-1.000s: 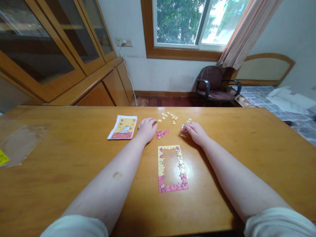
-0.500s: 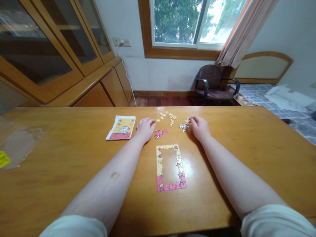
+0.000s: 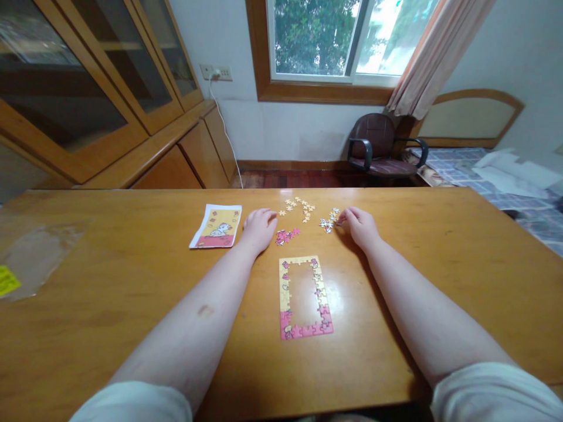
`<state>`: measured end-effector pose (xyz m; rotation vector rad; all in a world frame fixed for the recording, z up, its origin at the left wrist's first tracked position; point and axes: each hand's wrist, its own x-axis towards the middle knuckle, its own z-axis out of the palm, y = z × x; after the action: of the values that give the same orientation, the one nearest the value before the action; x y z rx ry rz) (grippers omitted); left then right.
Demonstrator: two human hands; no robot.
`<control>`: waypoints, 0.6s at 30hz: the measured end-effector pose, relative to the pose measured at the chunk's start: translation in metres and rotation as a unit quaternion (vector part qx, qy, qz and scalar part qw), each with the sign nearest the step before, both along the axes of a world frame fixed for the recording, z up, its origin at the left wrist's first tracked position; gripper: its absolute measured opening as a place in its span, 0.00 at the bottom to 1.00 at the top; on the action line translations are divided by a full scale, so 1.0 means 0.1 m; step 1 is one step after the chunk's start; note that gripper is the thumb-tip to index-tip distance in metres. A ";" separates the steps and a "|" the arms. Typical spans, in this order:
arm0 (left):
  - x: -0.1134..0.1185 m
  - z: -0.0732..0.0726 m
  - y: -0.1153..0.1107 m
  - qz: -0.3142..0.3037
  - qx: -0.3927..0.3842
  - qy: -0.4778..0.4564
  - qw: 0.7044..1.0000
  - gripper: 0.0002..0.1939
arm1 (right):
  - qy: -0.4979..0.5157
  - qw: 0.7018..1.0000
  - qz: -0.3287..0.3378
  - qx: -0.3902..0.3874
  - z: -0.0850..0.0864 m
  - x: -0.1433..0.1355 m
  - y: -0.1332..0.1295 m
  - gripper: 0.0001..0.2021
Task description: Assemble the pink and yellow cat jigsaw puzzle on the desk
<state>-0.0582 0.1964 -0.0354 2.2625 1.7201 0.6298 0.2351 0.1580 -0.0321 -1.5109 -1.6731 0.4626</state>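
An assembled puzzle border [image 3: 328, 308], yellow above and pink below, lies on the table with its middle unfilled. Beyond it are a small heap of pink pieces [image 3: 288, 235], several yellow pieces [image 3: 307, 209] and a cluster of whitish pieces [image 3: 328, 223]. My left hand [image 3: 260, 228] rests on the table between the picture sheet [image 3: 217, 227] and the pink heap, fingers slightly apart, holding nothing. At the right edge of the whitish cluster is my right hand [image 3: 358, 225], fingertips pinched together on something too small to make out.
A clear plastic bag [image 3: 39, 258] with a yellow label lies at the table's left. Past the wooden table [image 3: 440, 234] stand a brown armchair [image 3: 376, 143], a bed [image 3: 461, 164] and a glass-door cabinet [image 3: 153, 140].
My right hand has moved slightly right and towards me, off the whitish pieces, and its fingers have drawn together. My left hand has stayed in place.
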 end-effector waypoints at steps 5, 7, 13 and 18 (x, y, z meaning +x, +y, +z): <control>0.01 0.02 -0.02 0.000 -0.005 -0.004 1.000 0.18 | -0.006 0.999 0.025 -0.022 0.00 0.00 -0.01 0.20; 0.01 0.03 -0.01 -0.002 -0.003 -0.005 1.000 0.18 | -0.008 1.000 -0.004 -0.010 0.02 -0.01 -0.01 0.21; 0.00 0.02 0.00 -0.005 0.006 -0.010 1.000 0.17 | -0.076 0.993 0.091 -0.002 0.04 -0.02 -0.01 0.21; 0.00 0.03 -0.01 -0.003 0.007 -0.013 1.000 0.17 | -0.046 0.998 0.032 0.006 0.01 -0.02 -0.01 0.21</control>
<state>-0.0582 0.1953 -0.0326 2.2563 1.7020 0.6692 0.2326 0.1566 -0.0306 -1.4935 -1.7965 0.4226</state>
